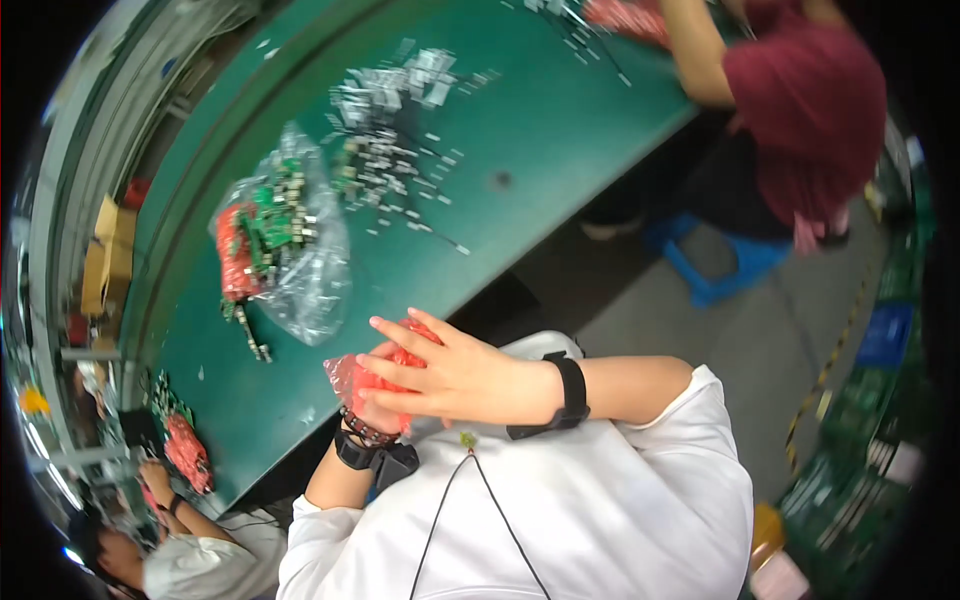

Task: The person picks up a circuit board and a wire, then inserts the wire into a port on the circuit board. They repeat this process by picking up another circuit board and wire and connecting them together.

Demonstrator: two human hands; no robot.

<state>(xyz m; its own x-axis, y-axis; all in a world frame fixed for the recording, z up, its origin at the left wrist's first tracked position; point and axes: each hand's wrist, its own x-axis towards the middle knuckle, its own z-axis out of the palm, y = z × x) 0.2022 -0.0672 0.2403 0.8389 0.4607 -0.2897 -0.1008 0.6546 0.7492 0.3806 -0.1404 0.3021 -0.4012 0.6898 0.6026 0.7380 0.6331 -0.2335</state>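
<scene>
At table edge: two hands (420, 385) clasp one red bag (352, 378); one clear bag (300, 270) nearby.

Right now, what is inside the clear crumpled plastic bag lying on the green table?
The clear crumpled plastic bag holds small green circuit boards and a red bundle. Whatever lies beneath them is covered.

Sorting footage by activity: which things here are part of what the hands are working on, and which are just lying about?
In hand:
- red plastic bag, held between both hands
- right hand, laid over it
- left hand, gripping from beneath

Lying about:
- clear bag of green circuit boards
- scattered small metal parts
- green table
- blue stool
- cardboard box
</scene>
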